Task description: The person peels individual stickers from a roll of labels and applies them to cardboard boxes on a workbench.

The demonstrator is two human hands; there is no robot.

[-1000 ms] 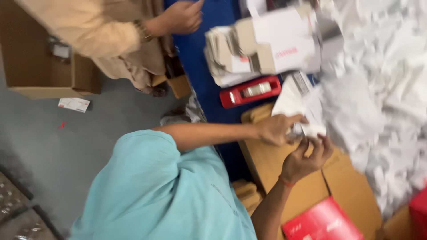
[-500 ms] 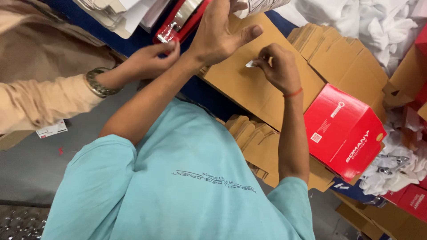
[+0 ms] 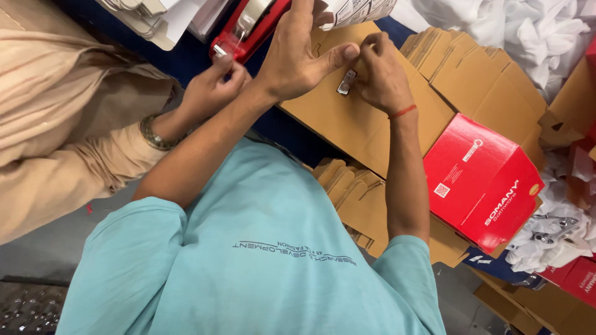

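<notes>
Brown cardboard sheets point(image 3: 347, 124) lie flat in a big pile on the blue worktop point(image 3: 279, 133), and both of the person's hands are over this pile. Beside the cardboard pile, on its right, sits a red box point(image 3: 481, 183), leaning on more folded cardboard. Past the pile, at the top right, there is a heap of white crumpled paper point(image 3: 534, 31). Above the pile's left edge lies a red tape holder point(image 3: 248, 28). Another person's hand point(image 3: 214, 90), coming out of a tan sleeve point(image 3: 68, 149), touches the end of that tape holder, left of the pile.

Over the middle of the pile, the left hand point(image 3: 298, 59) is open, with its fingers spread and pointing up and its thumb reaching to the right. Close beside it, the right hand point(image 3: 379, 77) has its fingers bent and pressed together, pinching a small shiny metal piece point(image 3: 346, 82). That little piece hangs just above the cardboard, between the two hands, near the left thumb tip.
</notes>
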